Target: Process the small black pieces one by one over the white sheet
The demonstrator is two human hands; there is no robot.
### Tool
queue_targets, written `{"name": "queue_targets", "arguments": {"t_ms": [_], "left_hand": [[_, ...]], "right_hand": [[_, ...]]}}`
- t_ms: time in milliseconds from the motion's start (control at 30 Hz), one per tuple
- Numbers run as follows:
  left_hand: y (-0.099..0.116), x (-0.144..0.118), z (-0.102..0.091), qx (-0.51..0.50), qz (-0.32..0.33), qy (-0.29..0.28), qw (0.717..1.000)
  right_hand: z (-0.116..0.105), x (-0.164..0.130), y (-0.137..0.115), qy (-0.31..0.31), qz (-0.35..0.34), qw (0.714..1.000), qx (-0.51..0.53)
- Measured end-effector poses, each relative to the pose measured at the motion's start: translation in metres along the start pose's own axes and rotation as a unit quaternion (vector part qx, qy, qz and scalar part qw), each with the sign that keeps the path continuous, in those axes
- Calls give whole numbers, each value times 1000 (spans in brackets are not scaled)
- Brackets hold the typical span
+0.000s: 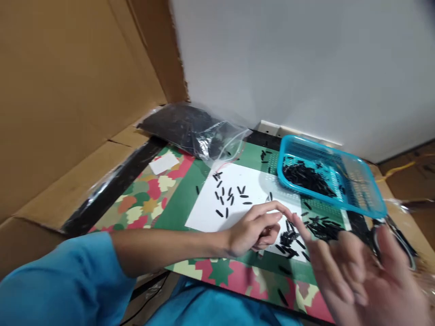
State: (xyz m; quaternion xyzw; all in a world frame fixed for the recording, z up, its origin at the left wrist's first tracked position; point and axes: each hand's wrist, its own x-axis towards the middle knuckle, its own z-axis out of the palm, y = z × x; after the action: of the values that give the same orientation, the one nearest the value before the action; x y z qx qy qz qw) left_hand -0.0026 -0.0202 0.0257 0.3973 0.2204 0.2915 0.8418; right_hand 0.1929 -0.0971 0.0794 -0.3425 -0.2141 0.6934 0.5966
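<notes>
Pieces: small black oblong bits, scattered and heaped on white paper.
Left hand: fingers curled, forefinger out, touching the heap.
Right hand: blurred, open, raised.
Basket: blue perforated plastic, more pieces inside.

No readable text, label or number shows anywhere, as far as visible.

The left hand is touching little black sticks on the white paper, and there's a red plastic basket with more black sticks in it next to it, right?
Not quite: the head view shows the plastic basket is blue, not red. The rest holds: the left hand points its fingers at small black sticks on the white sheet of paper, and the basket holds a heap of the same black sticks.
</notes>
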Motion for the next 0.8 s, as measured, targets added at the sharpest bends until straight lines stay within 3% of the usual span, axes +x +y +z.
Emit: {"name": "queue_targets", "arguments": {"t_ms": [100,367,800], "left_hand": [[7,-2,3,-8,-15,-39,999],[7,-4,8,-6,-5,-37,999],[7,-9,11,36,-12,-28,999]], "right_hand": [[8,6,19,0,17,999,47],[15,8,49,47,20,987,153],[17,7,57,21,-26,996,78]]}}
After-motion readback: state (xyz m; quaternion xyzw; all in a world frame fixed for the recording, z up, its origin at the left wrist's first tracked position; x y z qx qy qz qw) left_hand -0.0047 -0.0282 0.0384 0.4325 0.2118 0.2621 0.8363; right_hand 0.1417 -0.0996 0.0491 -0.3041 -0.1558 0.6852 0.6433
